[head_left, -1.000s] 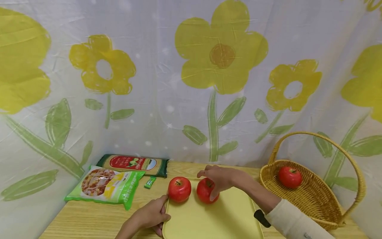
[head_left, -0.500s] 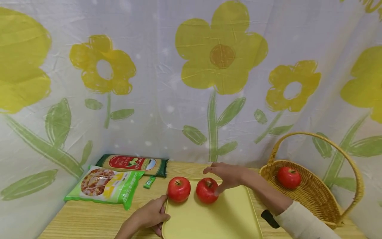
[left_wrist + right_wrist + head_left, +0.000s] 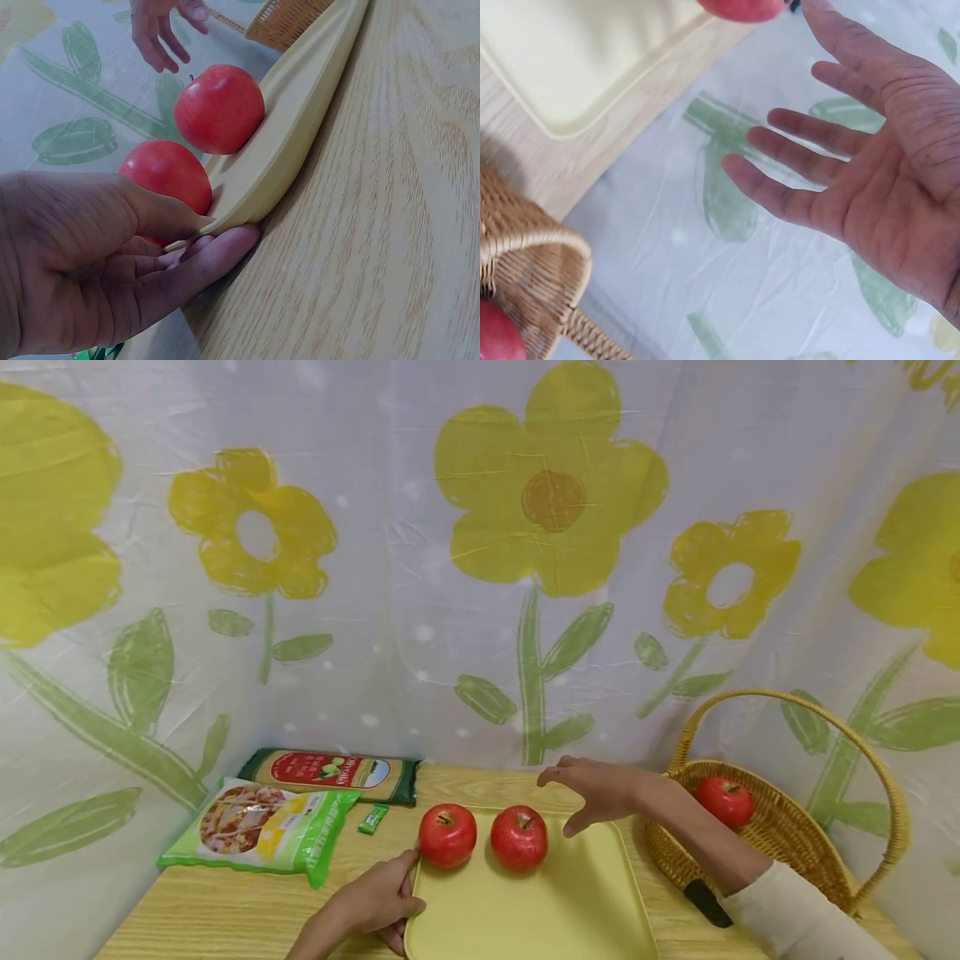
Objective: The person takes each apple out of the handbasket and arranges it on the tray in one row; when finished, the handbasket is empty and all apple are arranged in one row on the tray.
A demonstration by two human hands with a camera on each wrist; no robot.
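Observation:
A pale yellow tray [image 3: 555,918] lies on the table with two red apples side by side near its far left corner. My left hand [image 3: 375,897] pinches the tray's left rim; the left wrist view shows the thumb on top and fingers [image 3: 217,259] underneath. The left apple [image 3: 447,836] is right beside that hand's fingertips. The right apple [image 3: 519,838] stands on the tray with nothing holding it. Above the tray's far right part, my right hand [image 3: 600,789] is spread and holds nothing, as its bare palm [image 3: 900,187] shows in the right wrist view.
At the right stands a wicker basket [image 3: 780,868] with a tall handle and another red apple [image 3: 724,802] inside. On the left lie a green-edged food bag [image 3: 258,827], a dark green pack [image 3: 337,775] and a small green packet [image 3: 372,818]. A flowered curtain [image 3: 405,610] hangs behind.
My right hand has let go of the right apple and moved right, away from it. The left hand keeps its hold on the tray's rim.

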